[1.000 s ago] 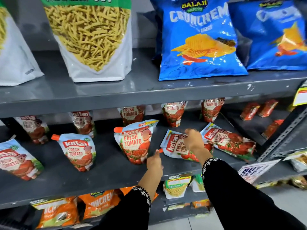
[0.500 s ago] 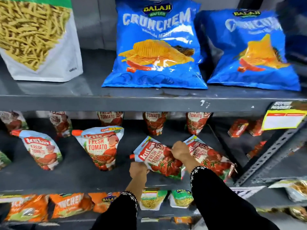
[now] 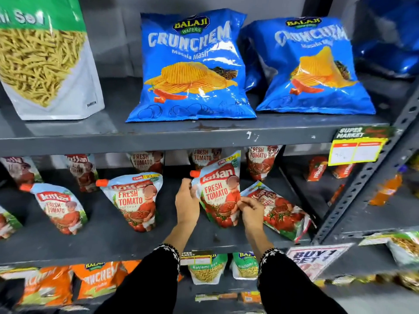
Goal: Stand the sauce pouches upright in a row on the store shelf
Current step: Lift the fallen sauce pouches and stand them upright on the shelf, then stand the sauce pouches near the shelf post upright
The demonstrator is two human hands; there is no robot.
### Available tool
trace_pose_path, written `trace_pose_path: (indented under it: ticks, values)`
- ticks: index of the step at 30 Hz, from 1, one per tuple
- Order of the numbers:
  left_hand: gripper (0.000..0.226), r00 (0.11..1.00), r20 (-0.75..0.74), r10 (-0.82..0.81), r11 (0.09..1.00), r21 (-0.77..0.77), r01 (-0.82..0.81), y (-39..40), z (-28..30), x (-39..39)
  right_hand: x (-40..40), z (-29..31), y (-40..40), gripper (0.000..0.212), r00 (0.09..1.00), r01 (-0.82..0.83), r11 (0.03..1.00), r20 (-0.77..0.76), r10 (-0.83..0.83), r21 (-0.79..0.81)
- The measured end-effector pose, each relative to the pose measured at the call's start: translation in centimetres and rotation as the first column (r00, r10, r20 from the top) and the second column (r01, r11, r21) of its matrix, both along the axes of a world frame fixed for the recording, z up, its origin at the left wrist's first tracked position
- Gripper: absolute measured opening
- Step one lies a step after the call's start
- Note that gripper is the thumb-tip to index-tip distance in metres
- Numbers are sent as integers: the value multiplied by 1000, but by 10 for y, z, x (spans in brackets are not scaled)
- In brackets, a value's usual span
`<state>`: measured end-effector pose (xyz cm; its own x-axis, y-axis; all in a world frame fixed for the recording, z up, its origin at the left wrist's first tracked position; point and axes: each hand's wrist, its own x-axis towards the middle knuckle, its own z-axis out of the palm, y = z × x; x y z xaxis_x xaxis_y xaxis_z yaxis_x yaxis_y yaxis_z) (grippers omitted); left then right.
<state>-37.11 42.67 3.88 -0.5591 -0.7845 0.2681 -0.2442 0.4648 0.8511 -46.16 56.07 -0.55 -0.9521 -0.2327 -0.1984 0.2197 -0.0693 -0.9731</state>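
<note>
Both hands were on one sauce pouch [image 3: 221, 196] on the middle shelf [image 3: 113, 243]. This held pouch is the landmark for everything else here. The left hand [image 3: 187, 203] gripped its left edge, just under the orange cap. The right hand [image 3: 250, 209] pinched its right side lower down. The pouch was nearly upright, with its bottom at or just above the shelf. I could not tell if it stood by itself yet.

Just to the left of the held pouch, a standing pouch [image 3: 136, 200] was already up. Farther left stood another pouch [image 3: 59, 207], leaning a little. So the front row looked partly made, and the held pouch looked like the next one in it.

Just to the right of the held pouch, a flat pouch [image 3: 275, 209] lay on its back, touching the right hand. That one was not done. It would need to be stood up next, I think.

Behind the held pouch, more back pouches [image 3: 260, 162] stood near the wall.

Above the held pouch, on the top shelf, sat two blue chip bags [image 3: 192, 69].

My guess is the job was more than half done: let go of this pouch gently, then lift the flat one. A soft pouch like this might tip over if let go too fast.
</note>
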Motion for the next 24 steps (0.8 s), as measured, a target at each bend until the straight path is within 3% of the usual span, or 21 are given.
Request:
trace_pose_path:
  ticks: [5,9,11,14,17,19,22,24]
  values:
    - [13,991,-23,-129,992,4,129,9,9,-9,8,-6,13,39,1000,-18,991,10,17,130]
    - [17,1000,-17,-18,993,115,20,8,12,-10,9,-1,16,38,995,-84,962,-30,95,259]
    - [20,996,-16,88,967,242,-82,15,6,-7,9,6,19,26,993,-68,950,-70,93,305]
    - [25,981,54,184,838,514,-185,39,-12,-2,5,21,32,31,972,34,891,-224,76,452]
    - [41,988,108,107,721,676,-152,73,-31,-10,-7,41,50,35,923,136,777,-364,126,615]
    - [47,989,142,43,639,757,-137,92,-35,-22,-23,50,62,37,898,145,641,-372,234,754]
    - [44,989,105,-106,487,872,-40,112,-35,-50,-53,55,79,45,912,24,398,-183,366,917]
    - [32,986,107,-128,433,900,-41,123,-32,-68,-72,54,87,49,927,-89,317,-38,373,944]
